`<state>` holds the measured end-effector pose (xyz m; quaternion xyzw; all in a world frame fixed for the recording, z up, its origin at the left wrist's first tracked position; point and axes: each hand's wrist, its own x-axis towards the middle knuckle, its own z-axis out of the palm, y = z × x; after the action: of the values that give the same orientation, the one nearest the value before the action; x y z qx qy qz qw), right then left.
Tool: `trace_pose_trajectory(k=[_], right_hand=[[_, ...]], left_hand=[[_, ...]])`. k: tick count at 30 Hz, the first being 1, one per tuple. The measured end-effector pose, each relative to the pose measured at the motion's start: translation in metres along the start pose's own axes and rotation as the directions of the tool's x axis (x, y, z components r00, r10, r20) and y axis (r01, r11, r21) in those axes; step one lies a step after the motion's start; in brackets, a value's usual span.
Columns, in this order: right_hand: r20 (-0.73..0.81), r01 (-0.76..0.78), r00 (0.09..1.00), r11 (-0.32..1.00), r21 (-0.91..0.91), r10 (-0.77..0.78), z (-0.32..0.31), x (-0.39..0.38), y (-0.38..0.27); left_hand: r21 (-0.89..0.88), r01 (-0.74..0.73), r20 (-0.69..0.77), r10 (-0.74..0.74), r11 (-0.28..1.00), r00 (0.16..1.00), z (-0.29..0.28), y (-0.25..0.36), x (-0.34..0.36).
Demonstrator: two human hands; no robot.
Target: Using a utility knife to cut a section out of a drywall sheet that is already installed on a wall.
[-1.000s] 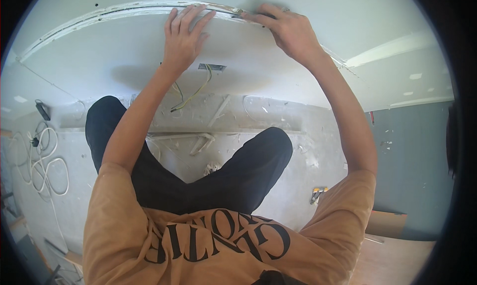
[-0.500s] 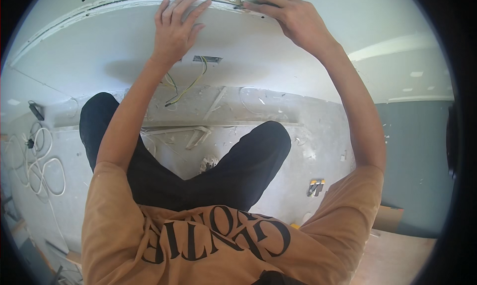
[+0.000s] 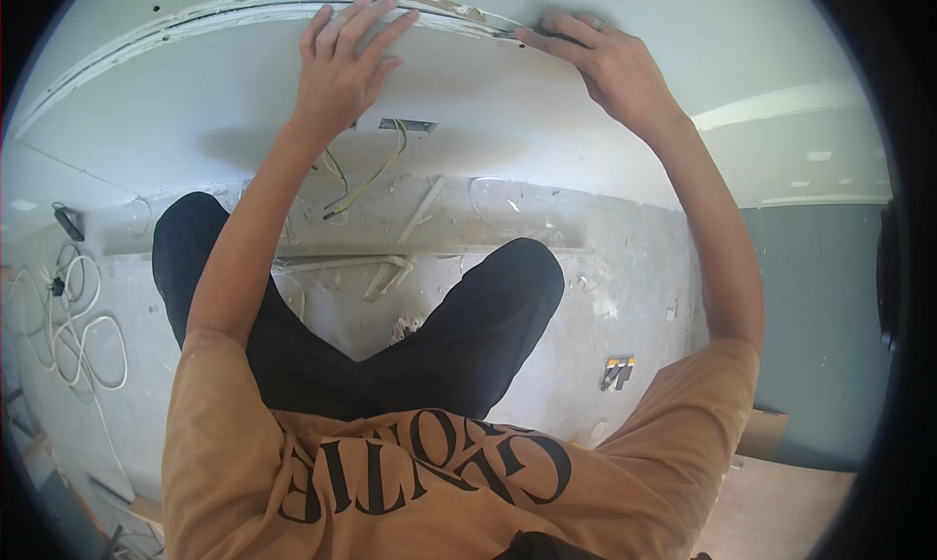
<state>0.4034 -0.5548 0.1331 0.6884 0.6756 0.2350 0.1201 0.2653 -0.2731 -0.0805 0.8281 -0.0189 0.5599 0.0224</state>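
A long narrow slot with rough white edges (image 3: 234,15) runs across the pale wall board at the top of the view. My left hand (image 3: 340,64) rests against it, fingers spread over the slot's lower edge, holding nothing. At the slot's right end is my right hand (image 3: 625,77), its fingers bent and drawn together close to the board. Whatever those fingers grip, if anything, is hidden by them. A small dark hole shows in the board beside the tip of the right hand's foremost finger.
Below the slot, yellow-green wires (image 3: 376,184) hang from a rectangular cutout (image 3: 415,125). Strips of scrap (image 3: 390,275) and debris lie on the dusty floor between my knees. Coiled white cable (image 3: 83,340) is at the left. Yellow-ended tools (image 3: 618,373) lie at the right.
My right hand has moved right and slightly down along the slot, exposing more of its right end. My left hand stays in nearly the same place.
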Motion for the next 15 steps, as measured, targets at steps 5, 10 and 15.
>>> trace_pose_trajectory(k=[5, 10, 15], right_hand=[[0.008, -0.015, 1.000, 1.000, 0.027, 0.014, 0.001, -0.009, 0.008], [0.005, -0.060, 0.998, 0.995, 0.085, 0.059, 0.008, -0.021, 0.010], [-0.050, -0.059, 0.997, 0.997, 0.040, 0.061, 0.014, -0.030, 0.006]], left_hand=[[-0.011, 0.006, -0.002, -0.006, 1.000, 1.000, 0.001, 0.001, 0.001], [-0.028, 0.028, -0.010, -0.028, 0.999, 1.000, 0.000, 0.004, 0.000], [-0.112, 0.038, -0.009, -0.040, 0.993, 0.999, -0.001, 0.027, 0.012]])
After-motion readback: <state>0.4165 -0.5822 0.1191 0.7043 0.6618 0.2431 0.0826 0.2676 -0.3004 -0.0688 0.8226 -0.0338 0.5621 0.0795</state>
